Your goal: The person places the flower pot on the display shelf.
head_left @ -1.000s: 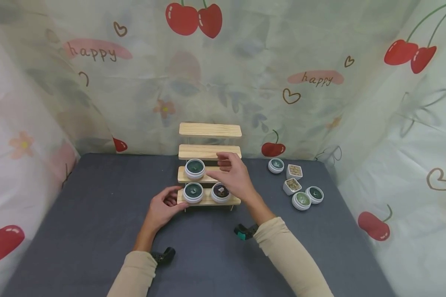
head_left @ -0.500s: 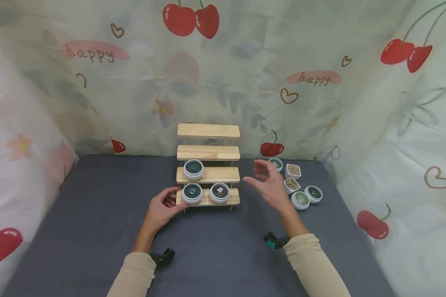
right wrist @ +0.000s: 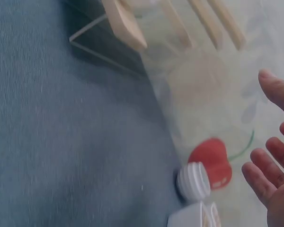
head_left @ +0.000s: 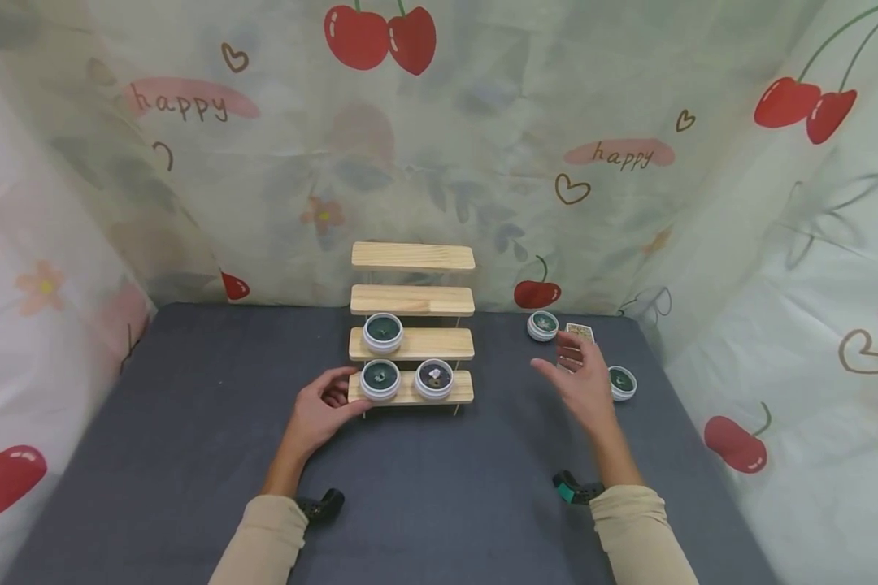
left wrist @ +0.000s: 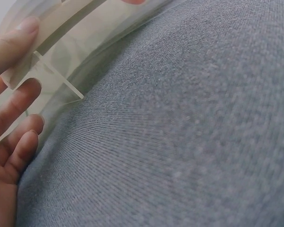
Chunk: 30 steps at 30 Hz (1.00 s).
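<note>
A tiered wooden display rack stands at the back middle in the head view. My left hand holds the left end of its lowest tier, thumb at the front edge. In the left wrist view the thumb lies against the board and the other fingers are below it. Two round white pots sit on that tier: one dark green, one dark with a pale piece. Another green pot is one tier up. My right hand, fingers spread and holding nothing, hovers over the pots at right, hiding some.
Around the right hand show a round white pot, a square pot with grainy filling and a dark green pot. A dark grey cloth covers the table. A cherry-print curtain hangs behind and at both sides.
My right hand has moved from beside the upper pot on the rack rightward to above the loose pots. The left hand keeps its hold on the lowest tier.
</note>
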Tool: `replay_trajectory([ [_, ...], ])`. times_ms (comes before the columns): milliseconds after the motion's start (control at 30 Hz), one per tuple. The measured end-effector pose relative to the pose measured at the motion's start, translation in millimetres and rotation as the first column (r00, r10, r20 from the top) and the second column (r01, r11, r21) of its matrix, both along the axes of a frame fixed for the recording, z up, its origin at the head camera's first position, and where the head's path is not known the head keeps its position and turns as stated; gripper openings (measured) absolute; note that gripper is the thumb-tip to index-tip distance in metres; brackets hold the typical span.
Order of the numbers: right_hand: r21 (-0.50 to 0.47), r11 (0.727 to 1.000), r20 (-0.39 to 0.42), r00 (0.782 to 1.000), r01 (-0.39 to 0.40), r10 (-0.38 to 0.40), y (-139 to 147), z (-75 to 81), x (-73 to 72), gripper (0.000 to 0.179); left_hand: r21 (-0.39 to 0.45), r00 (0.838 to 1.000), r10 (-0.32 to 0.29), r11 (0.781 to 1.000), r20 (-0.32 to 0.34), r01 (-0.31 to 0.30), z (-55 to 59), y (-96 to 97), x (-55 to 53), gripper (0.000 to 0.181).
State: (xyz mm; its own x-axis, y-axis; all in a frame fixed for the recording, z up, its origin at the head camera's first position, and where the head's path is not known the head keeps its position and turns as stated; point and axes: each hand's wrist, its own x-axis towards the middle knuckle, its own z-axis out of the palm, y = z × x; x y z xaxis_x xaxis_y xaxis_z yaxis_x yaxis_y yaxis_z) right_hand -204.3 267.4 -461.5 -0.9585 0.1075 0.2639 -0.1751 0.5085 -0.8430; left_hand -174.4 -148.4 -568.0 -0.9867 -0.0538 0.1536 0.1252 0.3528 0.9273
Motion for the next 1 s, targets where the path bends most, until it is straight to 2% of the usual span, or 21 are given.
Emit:
replay_trajectory([
  [233, 0.065, 0.993, 0.023, 0.994, 0.102, -0.103, 25, -10.4, 3.9, 0.067, 0.0, 1.0, 0.0, 1.0, -0.009, 0.0, 1.9, -1.4, 0.4, 0.062],
  [400, 0.117, 0.978, 0.074, 0.981, 0.172, -0.181, 40, -17.7, 7.7, 0.069, -0.004, 1.0, 0.012, 1.0, -0.008, -0.012, 2.9, -2.2, 0.9, 0.062],
  [600, 0.158, 0.965, 0.132, 0.964, 0.211, -0.232, 57, -30.6, 11.9, 0.071, -0.009, 1.0, 0.005, 1.0, 0.004, -0.005, 2.0, -1.9, 0.2, 0.063],
  [833, 0.26, 0.942, 0.112, 0.962, 0.214, -0.249, 66, -49.1, 15.3, 0.073, -0.005, 1.0, 0.007, 1.0, 0.004, -0.007, 0.1, -0.8, -0.4, 0.063],
  [1000, 0.256, 0.933, 0.055, 0.96, 0.252, -0.274, 70, -61.1, 16.7, 0.073, -0.004, 1.0, 0.0, 1.0, -0.002, 0.0, -0.3, 0.0, -0.2, 0.063],
])
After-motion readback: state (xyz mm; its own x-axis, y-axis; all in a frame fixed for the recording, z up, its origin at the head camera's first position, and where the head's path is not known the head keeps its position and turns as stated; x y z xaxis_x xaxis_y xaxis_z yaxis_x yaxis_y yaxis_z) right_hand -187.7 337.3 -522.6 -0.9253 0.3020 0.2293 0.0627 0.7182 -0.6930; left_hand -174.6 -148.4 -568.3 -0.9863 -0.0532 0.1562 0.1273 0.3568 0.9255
